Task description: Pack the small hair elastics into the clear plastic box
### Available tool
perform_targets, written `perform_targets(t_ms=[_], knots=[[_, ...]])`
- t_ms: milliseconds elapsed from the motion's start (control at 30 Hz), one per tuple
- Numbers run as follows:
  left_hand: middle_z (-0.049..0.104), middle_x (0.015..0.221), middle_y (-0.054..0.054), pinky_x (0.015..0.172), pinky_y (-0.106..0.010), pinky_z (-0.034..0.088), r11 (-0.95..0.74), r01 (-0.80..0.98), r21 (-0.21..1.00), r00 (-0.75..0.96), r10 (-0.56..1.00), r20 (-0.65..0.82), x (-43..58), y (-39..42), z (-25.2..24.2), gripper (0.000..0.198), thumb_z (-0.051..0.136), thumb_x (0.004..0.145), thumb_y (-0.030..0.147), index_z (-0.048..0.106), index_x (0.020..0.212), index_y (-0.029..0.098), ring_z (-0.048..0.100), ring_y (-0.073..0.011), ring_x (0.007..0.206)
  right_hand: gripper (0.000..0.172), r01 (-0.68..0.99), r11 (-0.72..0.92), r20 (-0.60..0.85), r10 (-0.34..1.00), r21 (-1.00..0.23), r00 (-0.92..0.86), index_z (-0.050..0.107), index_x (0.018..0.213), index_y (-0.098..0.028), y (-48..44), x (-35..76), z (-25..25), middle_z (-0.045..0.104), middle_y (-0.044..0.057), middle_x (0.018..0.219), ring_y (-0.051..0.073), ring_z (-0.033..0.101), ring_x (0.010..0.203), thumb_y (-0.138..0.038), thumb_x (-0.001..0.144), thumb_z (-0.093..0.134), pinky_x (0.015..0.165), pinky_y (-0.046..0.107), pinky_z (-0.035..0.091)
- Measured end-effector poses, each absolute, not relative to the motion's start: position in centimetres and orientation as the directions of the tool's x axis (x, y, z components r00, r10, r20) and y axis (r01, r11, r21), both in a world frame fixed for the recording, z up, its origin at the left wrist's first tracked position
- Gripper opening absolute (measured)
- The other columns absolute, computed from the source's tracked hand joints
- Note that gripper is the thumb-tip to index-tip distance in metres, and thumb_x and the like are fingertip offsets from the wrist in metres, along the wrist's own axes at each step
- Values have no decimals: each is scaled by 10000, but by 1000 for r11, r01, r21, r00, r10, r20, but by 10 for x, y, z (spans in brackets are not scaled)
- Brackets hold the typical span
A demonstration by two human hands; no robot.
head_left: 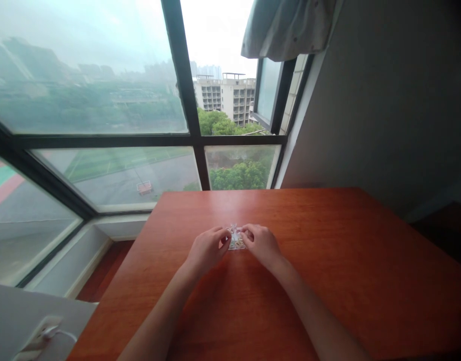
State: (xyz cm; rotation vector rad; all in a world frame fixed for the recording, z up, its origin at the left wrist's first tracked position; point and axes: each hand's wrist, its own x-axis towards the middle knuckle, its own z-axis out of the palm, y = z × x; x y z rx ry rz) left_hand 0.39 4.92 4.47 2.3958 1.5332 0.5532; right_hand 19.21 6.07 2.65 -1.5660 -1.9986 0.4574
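Observation:
A small clear plastic box [237, 245] lies on the reddish-brown wooden table [328, 281], with tiny pale and yellowish pieces in it that are too small to name. At the box's left side is my left hand [210, 246], its thumb and fingers curled toward each other in a pinch. My right hand [263, 244] is closed at the right side, fingertips over the box's edge. Whatever either pinch holds is too small or hidden to make out.
Dark-framed windows [198, 138] stand beyond the table's far edge, one pane swung open. A grey curtain [286, 30] hangs at upper right beside a wall [377, 110]. At lower left, a white plug [50, 332] with a cord sits in a wall socket.

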Motion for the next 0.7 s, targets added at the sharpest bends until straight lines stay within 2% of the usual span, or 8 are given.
perform_targets(t_ms=[200, 333, 500, 700], knots=[[651, 799, -3, 600, -223, 348, -433, 824, 364, 428, 898, 101, 4, 48, 44, 158, 509, 839, 223, 656, 781, 224, 572, -127, 656, 158, 756, 242, 188, 969, -608, -160, 698, 881, -241, 61, 201, 15, 652, -13, 662, 137, 571, 629, -270, 832, 551, 612, 226, 356], [651, 793, -3, 609, -221, 363, -450, 805, 386, 444, 889, 111, 4, 48, 44, 149, 521, 815, 188, 654, 756, 221, 571, -128, 656, 181, 745, 238, 182, 970, -623, -158, 702, 871, -227, 61, 212, 12, 634, -12, 638, 140, 563, 604, -286, 831, 536, 596, 232, 358], [658, 807, -11, 630, -224, 389, -404, 803, 439, 370, 914, 166, 3, 51, 43, 143, 528, 832, 206, 668, 812, 225, 585, -136, 695, 200, 740, 225, 177, 974, -634, -145, 706, 871, -220, 60, 218, 12, 639, -3, 637, 148, 561, 592, -296, 832, 526, 599, 237, 370], [647, 850, -7, 626, -227, 384, -354, 842, 407, 301, 935, 189, 2, 53, 38, 189, 499, 889, 287, 679, 938, 252, 583, -133, 699, 202, 747, 203, 171, 978, -632, -121, 707, 872, -220, 60, 222, 13, 635, -3, 628, 147, 561, 586, -295, 831, 523, 585, 235, 360]])
